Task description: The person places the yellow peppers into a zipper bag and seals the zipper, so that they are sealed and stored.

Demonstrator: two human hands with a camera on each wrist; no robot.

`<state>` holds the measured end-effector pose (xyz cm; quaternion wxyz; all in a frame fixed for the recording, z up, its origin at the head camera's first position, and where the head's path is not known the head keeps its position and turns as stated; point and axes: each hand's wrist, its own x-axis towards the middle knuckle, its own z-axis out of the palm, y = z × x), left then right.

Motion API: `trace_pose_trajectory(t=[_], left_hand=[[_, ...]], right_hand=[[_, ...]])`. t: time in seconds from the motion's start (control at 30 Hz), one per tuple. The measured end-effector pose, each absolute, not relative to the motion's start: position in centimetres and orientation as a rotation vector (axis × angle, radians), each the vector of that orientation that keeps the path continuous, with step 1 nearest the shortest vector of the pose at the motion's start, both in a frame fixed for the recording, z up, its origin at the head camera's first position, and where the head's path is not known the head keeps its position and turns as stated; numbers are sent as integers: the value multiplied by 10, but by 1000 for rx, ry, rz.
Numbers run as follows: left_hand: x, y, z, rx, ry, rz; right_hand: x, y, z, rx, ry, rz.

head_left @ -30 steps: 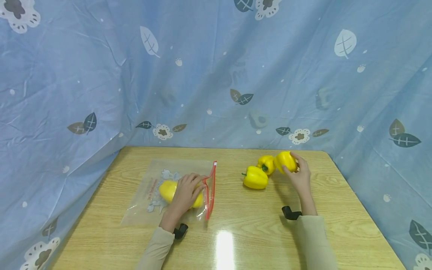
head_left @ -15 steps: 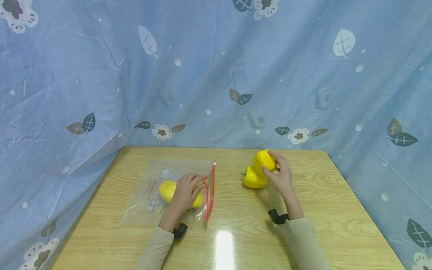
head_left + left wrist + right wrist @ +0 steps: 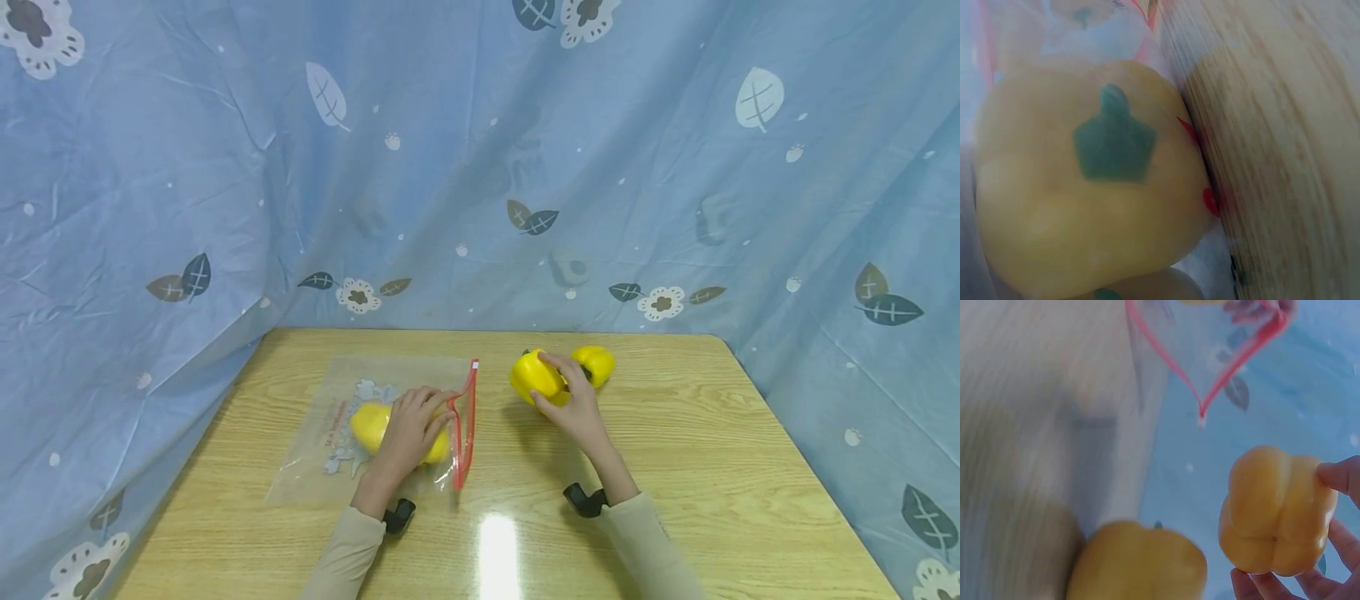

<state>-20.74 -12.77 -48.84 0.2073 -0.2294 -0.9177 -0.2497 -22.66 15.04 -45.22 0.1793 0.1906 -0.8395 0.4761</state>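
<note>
Two hands at it: the left hand (image 3: 411, 427) on the bag, the right hand (image 3: 572, 402) up over the wooden table (image 3: 697, 442), both sleeves (image 3: 351, 546) running off the bottom edge.
Right-hand grip: thumb and fingers curled round the held pepper (image 3: 536, 377), spread only as wide as its body; some fingers slip behind it, out of sight.
Held pepper: yellow, lifted, between the bag's mouth and the far pepper, its base facing the right wrist camera.
Left-hand grip: fingertips pinching the bag's upper edge by the red zip (image 3: 462, 433); the thumb's exact hold is hard to read, and the left wrist view shows no fingers.
Clear bag (image 3: 307, 442): lying flat-ish, mouth parted toward the right hand.
Bagged peppers (image 3: 370, 425): yellow under cloudy film, half covered by the left hand; the full count can't be made out.
Near pepper (image 3: 1138, 565): mostly masked from the head camera, cropped below at the right wrist.
Far pepper (image 3: 597, 364): on the table, just beyond the right hand.
</note>
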Motion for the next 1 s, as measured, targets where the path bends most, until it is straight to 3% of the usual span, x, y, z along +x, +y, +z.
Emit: trace_pose_trajectory(t=[1.0], left_hand=[[-206, -127, -485, -635, -2557, -704]], right_hand=[[-210, 86, -487, 733, -2500, 1368]])
